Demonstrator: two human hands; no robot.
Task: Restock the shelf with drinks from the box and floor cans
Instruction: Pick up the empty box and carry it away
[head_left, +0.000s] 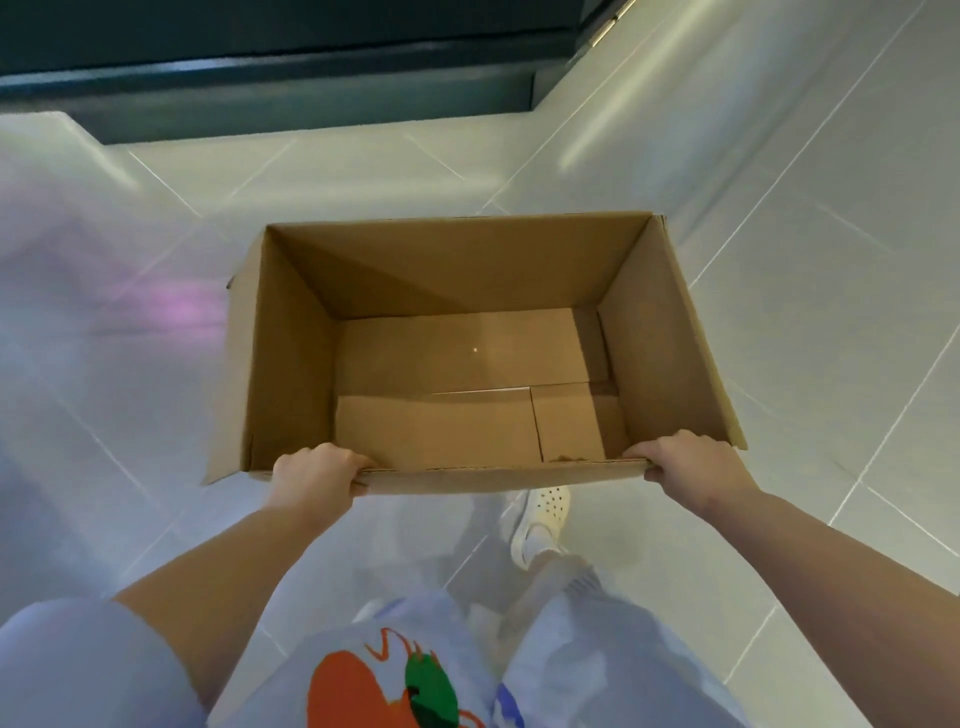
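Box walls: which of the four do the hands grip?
The near wall, closest to the person. The left hand and right hand curl over its top edge near the corners; the far wall and both side walls are untouched.

Legible text: none | box (467, 291): plain brown cardboard, no print or label readable on inner walls or base flaps | shirt (395, 686): orange, green and blue graphic, partly cut off, no letters made out | floor (779, 260): plain tiles, no signs or numbers

Both hands, left (317, 475) and right (693, 467), grip the near rim of an open cardboard box (654, 332).
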